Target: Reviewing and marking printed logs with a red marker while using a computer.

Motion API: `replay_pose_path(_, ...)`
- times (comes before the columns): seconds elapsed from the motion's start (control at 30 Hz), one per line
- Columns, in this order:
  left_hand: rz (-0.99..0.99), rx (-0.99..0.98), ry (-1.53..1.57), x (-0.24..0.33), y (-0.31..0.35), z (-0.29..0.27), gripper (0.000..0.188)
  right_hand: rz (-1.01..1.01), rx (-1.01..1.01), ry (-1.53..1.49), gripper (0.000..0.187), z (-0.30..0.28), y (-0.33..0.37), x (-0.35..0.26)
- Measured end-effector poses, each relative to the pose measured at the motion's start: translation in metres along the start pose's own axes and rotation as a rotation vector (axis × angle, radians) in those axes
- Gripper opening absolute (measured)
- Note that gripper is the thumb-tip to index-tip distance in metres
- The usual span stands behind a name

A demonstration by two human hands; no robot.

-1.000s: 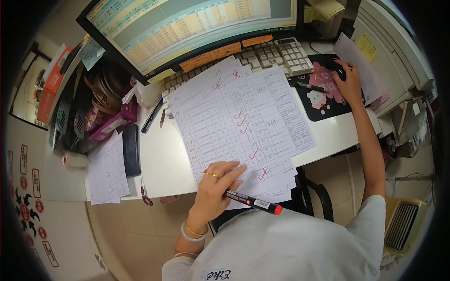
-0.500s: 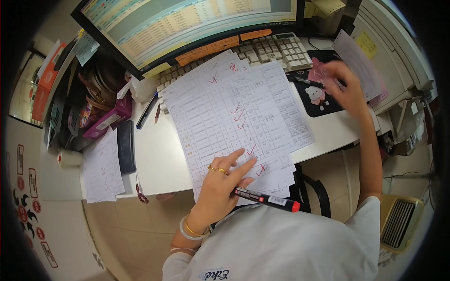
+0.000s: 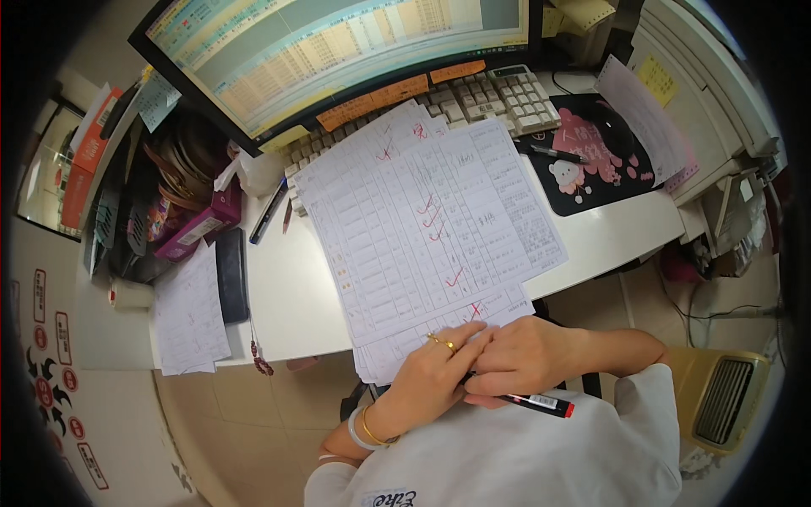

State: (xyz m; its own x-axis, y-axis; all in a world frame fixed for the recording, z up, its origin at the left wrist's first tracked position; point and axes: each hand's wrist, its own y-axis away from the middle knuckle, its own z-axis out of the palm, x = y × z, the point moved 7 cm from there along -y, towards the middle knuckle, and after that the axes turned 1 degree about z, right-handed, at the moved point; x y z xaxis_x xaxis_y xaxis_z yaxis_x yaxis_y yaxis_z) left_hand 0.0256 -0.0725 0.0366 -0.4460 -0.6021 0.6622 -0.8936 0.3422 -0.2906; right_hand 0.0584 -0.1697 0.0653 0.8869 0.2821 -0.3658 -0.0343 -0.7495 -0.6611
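Just in front of my body, at the near edge of the papers, my two hands meet. A black marker [image 3: 549,405] with a red end passes between them, its red end pointing right. My left hand [image 3: 435,372], wearing gold rings and bangles, is closed about the marker's hidden left part. Curled fingers of my right hand [image 3: 524,359] press on the barrel from above and overlap the left fingertips. Beyond both hands lies a stack of printed table sheets [image 3: 389,228] bearing red ticks and crosses. Its lower corner is partly covered by the left fingers.
At the back stand a monitor [image 3: 338,59] and a keyboard [image 3: 524,106]. On the right, a mouse [image 3: 618,135] and a black pen [image 3: 553,152] rest on a mouse pad [image 3: 583,198]. A dark wallet-like case [image 3: 231,275], pens [image 3: 269,211] and more papers [image 3: 187,313] lie left.
My right hand has come from beside the mouse pad to the marker and joined my left hand. The left hand has drawn back toward my body, sliding off most of the sheets.
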Motion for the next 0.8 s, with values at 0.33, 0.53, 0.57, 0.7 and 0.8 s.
replay_pose_path(0.33, 0.065, -0.450, 0.352, 0.011, 0.013, 0.016, 0.031, 0.352, -0.253, -0.738, 0.019, -0.010, -0.002, 0.027)
replay_pose_path(0.53, 0.133, -0.741, 0.776, 0.033, 0.014, 0.056, 0.044, 0.465, -0.162, -1.066, 0.022, 0.043, 0.002, 0.024)
replay_pose_path(0.57, 0.131, -0.741, 0.782, 0.033, 0.015, 0.055, 0.044, 0.470, -0.162, -1.070, 0.022, 0.042, 0.005, 0.024)
replay_pose_path(0.7, 0.168, -0.721, 0.638, 0.030, 0.018, 0.054, 0.044, 0.623, -0.308, -0.949, 0.019, 0.037, 0.016, 0.028)
replay_pose_path(0.8, 0.209, -0.712, 0.573, 0.032, 0.020, 0.058, 0.039, 0.590, -0.260, -0.933, 0.016, 0.041, 0.017, 0.027)
